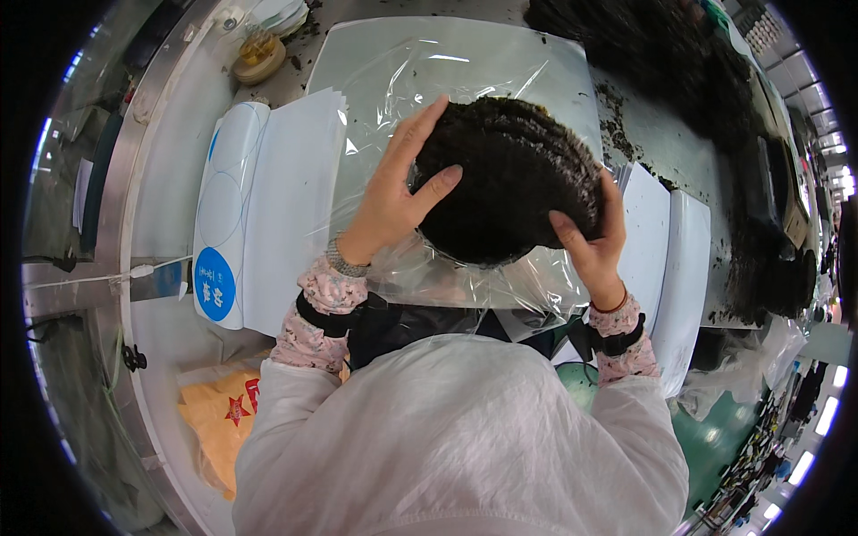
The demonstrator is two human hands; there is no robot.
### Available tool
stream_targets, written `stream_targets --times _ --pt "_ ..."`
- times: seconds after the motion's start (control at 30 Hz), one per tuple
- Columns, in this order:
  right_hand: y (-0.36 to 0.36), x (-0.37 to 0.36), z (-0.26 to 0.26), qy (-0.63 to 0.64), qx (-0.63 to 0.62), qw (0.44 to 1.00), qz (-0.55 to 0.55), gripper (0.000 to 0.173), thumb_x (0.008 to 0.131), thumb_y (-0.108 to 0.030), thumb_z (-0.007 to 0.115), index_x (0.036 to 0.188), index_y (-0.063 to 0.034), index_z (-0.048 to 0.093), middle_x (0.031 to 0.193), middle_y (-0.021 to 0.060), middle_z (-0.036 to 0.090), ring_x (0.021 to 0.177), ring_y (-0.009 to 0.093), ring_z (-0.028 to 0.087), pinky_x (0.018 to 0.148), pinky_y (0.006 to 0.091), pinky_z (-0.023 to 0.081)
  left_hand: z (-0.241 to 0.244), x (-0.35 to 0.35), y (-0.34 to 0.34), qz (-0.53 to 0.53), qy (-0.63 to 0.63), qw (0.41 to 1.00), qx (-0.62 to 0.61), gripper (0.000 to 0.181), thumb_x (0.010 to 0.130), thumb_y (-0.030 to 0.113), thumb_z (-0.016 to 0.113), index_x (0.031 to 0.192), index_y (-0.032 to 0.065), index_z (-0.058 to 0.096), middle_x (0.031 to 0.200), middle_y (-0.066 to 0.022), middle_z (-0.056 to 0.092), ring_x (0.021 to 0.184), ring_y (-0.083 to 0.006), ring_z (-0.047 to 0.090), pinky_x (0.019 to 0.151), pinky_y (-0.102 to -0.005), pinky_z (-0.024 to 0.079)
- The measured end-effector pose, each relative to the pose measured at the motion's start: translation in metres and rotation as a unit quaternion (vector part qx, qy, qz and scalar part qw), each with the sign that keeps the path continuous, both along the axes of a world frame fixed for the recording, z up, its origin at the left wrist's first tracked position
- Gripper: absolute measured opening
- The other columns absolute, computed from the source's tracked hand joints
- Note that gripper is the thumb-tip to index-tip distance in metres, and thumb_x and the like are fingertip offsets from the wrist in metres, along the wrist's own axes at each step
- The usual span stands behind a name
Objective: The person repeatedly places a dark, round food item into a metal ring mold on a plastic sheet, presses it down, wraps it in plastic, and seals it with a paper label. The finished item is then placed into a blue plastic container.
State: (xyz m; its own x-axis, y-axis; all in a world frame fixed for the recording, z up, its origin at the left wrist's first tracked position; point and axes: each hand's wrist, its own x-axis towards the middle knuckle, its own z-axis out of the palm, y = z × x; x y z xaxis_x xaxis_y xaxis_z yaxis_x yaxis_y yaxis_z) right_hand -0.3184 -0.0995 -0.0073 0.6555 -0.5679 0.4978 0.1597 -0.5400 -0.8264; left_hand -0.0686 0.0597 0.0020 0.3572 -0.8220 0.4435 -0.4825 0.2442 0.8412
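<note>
A thick round stack of dark, fibrous sheets, apparently dried seaweed (499, 181), is held between both hands. My left hand (409, 181) grips its left side, thumb on the upper face and fingers along the rim. At its right edge my right hand (596, 234) is closed on the stack, thumb on top and fingers behind. Beneath lies crumpled clear plastic film (402, 268), spread over a pale flat board (456, 40). The underside of the stack is hidden.
White paper sheets (295, 208) and a rolled printed plastic sheet (218, 268) lie left; more white sheets (647, 228) lie right. A dark fibrous heap (663, 60) and loose crumbs (617, 127) are at the upper right. A tape roll (258, 63) sits upper left, an orange bag (218, 415) lower left.
</note>
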Motion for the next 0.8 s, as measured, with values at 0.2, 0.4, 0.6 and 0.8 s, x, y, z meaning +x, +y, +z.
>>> stream_targets --times 0.2,0.4,0.6,0.8 --pt "-0.014 0.040 0.039 0.010 0.285 0.958 0.009 0.068 0.099 -0.024 0.073 0.151 0.0071 0.043 0.135 0.0135 0.063 0.121 0.017 0.060 0.107 0.0307 0.046 0.004 0.005 0.001 0.025 0.186 0.982 0.009 0.082 0.094 0.028 0.080 0.158 0.0013 0.036 0.147 -0.0218 0.051 0.136 -0.0265 0.052 0.115 -0.0395 0.040" --pt "-0.020 0.041 0.004 0.205 0.243 0.948 -0.021 0.066 0.096 -0.036 0.077 0.138 0.0080 0.052 0.118 0.0146 0.069 0.106 0.019 0.066 0.094 0.0325 0.053 -0.022 -0.002 0.012 0.088 0.158 0.968 0.174 0.070 0.093 0.040 0.079 0.138 -0.0055 0.052 0.133 -0.0247 0.061 0.123 -0.0312 0.061 0.103 -0.0398 0.049" --pt "-0.029 0.043 0.004 0.283 0.152 0.947 -0.024 0.061 0.094 -0.037 0.077 0.128 0.0085 0.054 0.107 0.0176 0.071 0.094 0.023 0.071 0.083 0.0358 0.057 -0.002 -0.005 -0.002 0.247 -0.304 0.911 0.127 0.079 0.094 0.045 0.073 0.141 -0.0121 0.047 0.147 -0.0320 0.046 0.136 -0.0452 0.045 0.111 -0.0523 0.041" --pt "-0.029 0.050 -0.013 0.309 -0.006 0.950 -0.041 0.057 0.092 -0.036 0.078 0.121 0.0079 0.055 0.105 0.0258 0.070 0.094 0.036 0.072 0.082 0.0415 0.057 -0.027 -0.016 -0.056 0.142 -0.359 0.864 0.324 0.090 0.085 0.035 0.076 0.151 -0.0119 0.036 0.146 -0.0293 0.048 0.135 -0.0444 0.047 0.109 -0.0552 0.043"
